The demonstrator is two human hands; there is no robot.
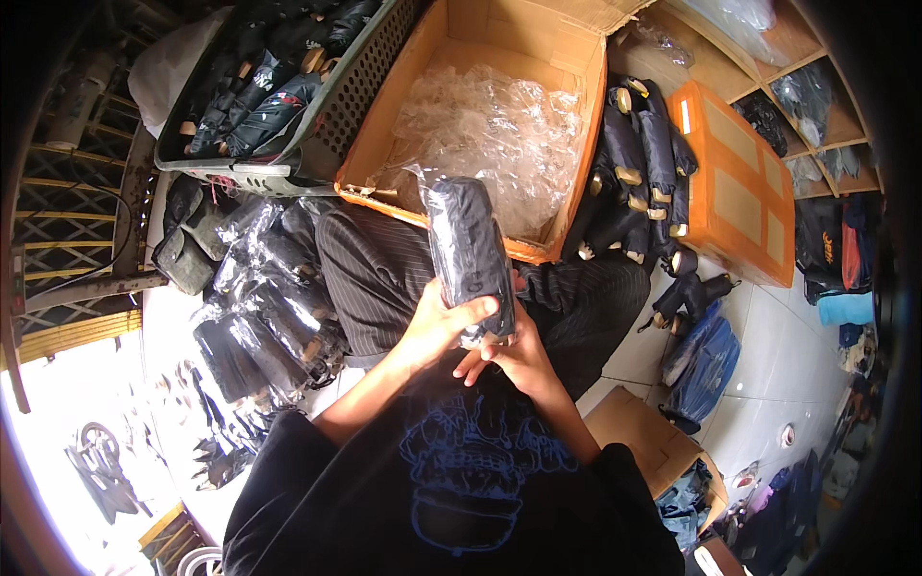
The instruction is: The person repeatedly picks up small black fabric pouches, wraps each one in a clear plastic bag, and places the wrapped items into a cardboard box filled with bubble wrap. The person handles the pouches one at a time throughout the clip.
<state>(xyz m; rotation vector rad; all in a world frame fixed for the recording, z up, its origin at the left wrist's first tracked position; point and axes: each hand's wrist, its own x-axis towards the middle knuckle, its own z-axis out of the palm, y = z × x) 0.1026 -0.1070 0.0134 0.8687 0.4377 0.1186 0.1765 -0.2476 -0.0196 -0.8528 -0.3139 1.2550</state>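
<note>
A black folded umbrella [468, 240] in a clear plastic sleeve stands tilted up in front of my chest. My left hand [434, 324] is closed around its lower left side, with the thumb across the front. At the bottom end, my right hand [519, 353] is closed on the umbrella's right side, its fingers curled by the pale handle end. Loose clear film sticks out past the umbrella's top. Beyond it, an open cardboard box [348, 178] holds a heap of crumpled clear plastic sleeves [480, 125].
Wrapped black umbrellas [254, 336] lie piled at my left. A green crate [351, 86] of folded umbrellas stands far left. Unwrapped umbrellas [639, 154] lie right of the box, beside an orange-taped carton [735, 182]. A small cardboard box [639, 437] sits near right.
</note>
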